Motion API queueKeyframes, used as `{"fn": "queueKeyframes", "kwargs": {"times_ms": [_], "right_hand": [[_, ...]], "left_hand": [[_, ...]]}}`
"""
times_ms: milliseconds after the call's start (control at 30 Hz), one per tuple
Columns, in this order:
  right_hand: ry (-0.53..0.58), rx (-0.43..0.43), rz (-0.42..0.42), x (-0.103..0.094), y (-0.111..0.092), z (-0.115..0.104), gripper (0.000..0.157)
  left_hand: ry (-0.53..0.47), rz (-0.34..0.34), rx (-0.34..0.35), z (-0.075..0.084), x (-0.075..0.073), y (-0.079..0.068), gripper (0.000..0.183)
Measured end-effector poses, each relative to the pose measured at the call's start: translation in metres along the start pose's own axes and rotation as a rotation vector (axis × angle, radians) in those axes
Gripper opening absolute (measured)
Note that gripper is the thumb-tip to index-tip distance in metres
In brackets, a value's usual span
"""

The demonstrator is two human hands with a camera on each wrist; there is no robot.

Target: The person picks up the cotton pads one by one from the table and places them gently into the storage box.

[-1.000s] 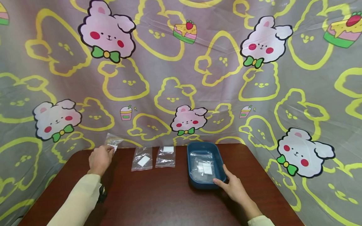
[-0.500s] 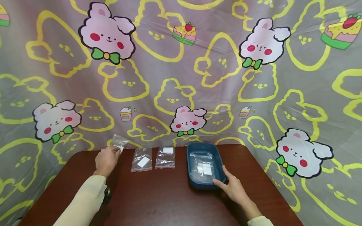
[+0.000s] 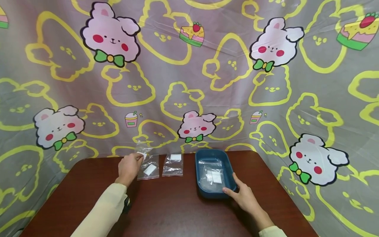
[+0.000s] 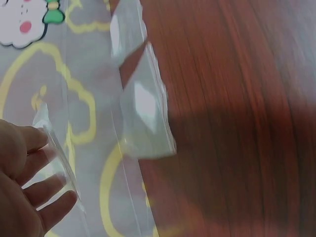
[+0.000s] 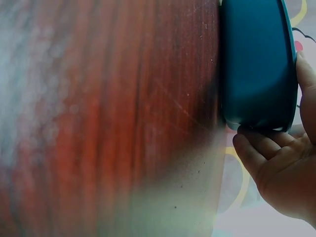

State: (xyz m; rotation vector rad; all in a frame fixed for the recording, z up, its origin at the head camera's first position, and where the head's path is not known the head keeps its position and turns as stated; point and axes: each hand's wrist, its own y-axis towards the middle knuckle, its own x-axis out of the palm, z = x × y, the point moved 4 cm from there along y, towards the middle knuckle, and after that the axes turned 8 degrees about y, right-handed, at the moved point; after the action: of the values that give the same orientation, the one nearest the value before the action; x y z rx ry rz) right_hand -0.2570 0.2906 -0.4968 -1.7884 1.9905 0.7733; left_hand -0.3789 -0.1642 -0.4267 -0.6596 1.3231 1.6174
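Gripping a blue bin (image 5: 259,69) at its near right corner, the right hand (image 3: 246,196) was nearest; only the head view showed bagged white pieces (image 3: 214,176) inside. The left hand (image 3: 129,168) pinched a clear bag (image 3: 144,149) between its fingers, overlapping a second bag (image 3: 150,170) there, but apart from it in the left wrist view. A third bag (image 3: 173,165) lay beside. Behind the reddish-brown table (image 3: 171,210) hung bunny-print fabric (image 3: 174,70).

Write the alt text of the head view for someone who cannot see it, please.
A person's left hand has in its grip a clear zip bag with a white piece; the right hand holds the near right corner of a blue container with bagged white pieces. Two similar bags lie on the brown table, before a cartoon bunny cloth.
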Motion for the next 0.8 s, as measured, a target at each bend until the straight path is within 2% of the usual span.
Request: {"fn": "queueKeyframes", "kwargs": {"times_ms": [200, 333, 467, 567, 800], "right_hand": [[-0.005, 0.004, -0.006, 0.001, 0.001, 0.001, 0.097], [-0.006, 0.009, 0.001, 0.001, 0.002, 0.002, 0.095], [0.004, 0.015, 0.009, 0.002, 0.003, 0.004, 0.095], [0.015, 0.02, 0.013, 0.002, 0.003, 0.005, 0.096], [0.011, 0.017, 0.017, 0.0, 0.004, 0.004, 0.096]], "left_hand": [[-0.015, 0.011, 0.063, 0.035, 0.016, -0.001, 0.012], [-0.031, 0.007, 0.122, 0.063, 0.029, -0.004, 0.01], [-0.053, 0.033, 0.177, 0.094, 0.038, -0.006, 0.007], [-0.066, 0.05, 0.195, 0.116, 0.043, -0.007, 0.006], [-0.116, 0.03, 0.239, 0.167, 0.055, -0.013, 0.005]]}}
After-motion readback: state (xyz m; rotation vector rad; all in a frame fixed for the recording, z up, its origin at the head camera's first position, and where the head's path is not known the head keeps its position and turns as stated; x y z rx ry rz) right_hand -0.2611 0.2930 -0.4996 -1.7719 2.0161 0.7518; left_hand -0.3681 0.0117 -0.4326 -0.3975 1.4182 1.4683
